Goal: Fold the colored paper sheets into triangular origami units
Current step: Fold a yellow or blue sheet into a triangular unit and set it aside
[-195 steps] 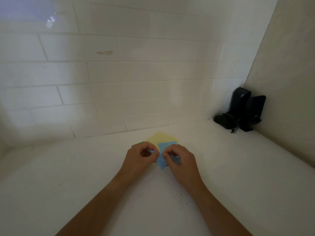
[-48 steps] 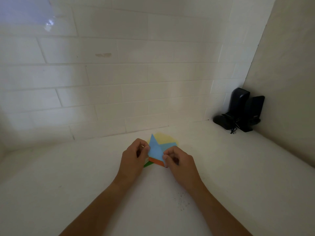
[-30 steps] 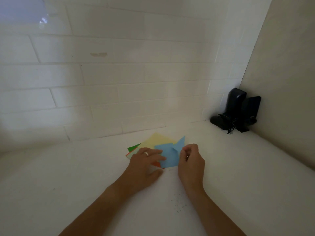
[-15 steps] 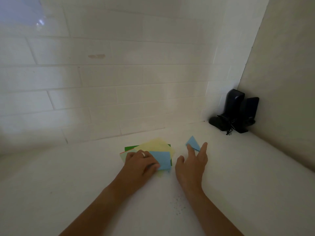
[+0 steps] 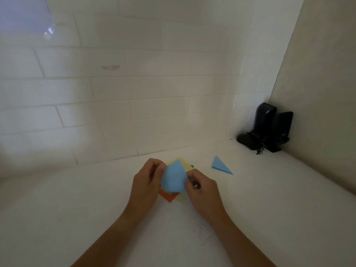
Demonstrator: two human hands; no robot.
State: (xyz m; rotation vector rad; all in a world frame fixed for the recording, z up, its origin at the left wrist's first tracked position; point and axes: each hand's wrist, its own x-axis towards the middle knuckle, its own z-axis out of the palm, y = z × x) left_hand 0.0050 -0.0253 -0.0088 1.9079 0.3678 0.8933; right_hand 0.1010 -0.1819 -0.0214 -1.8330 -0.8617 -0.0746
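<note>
The left hand (image 5: 148, 180) and the right hand (image 5: 202, 186) each pinch a corner of the blue sheet (image 5: 173, 180), lifted over the paper pile (image 5: 170, 197) (near the middle). It is light and floppy; corners seem best to hold.

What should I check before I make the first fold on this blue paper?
1. Both hands on the sheet: left hand and right hand each pinch the blue sheet: ok.
2. Sheet flat: it bows between the hands: not ok.
3. Corners lined up: fingers hide them: cannot tell.
4. Finished blue triangle set clear, off to the right: ok.
5. Spare paper stack out of the way: it lies right under the sheet: not ok.
</note>
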